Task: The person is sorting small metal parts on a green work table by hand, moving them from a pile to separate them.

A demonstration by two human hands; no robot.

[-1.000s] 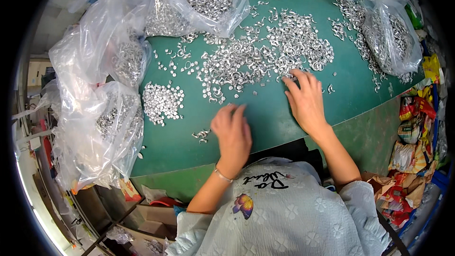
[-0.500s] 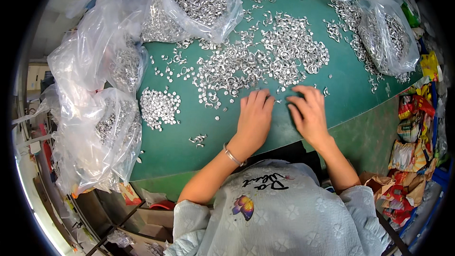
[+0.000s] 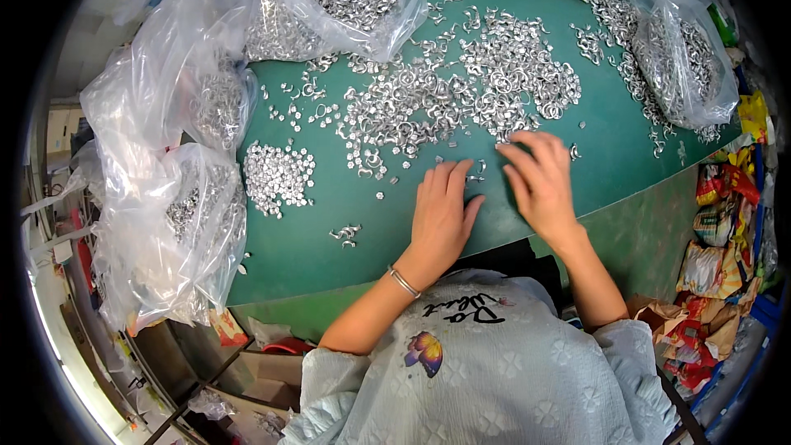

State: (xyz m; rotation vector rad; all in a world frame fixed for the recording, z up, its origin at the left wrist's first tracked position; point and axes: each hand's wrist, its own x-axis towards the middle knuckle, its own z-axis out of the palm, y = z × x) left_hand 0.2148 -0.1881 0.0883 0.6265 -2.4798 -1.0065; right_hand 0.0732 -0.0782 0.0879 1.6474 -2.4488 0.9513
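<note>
Tabletop, right grip ajar near pieces

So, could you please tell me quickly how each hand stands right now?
Left hand: open, palm down over the green table; nothing visibly held.
Right hand: loosely curled by the metal pile; whether it grips anything cannot be told.

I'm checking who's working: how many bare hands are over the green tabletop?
2: the left hand, short of the heaped small silvery metal pieces, and the right hand, by their near edge. No more seem hidden.
</note>
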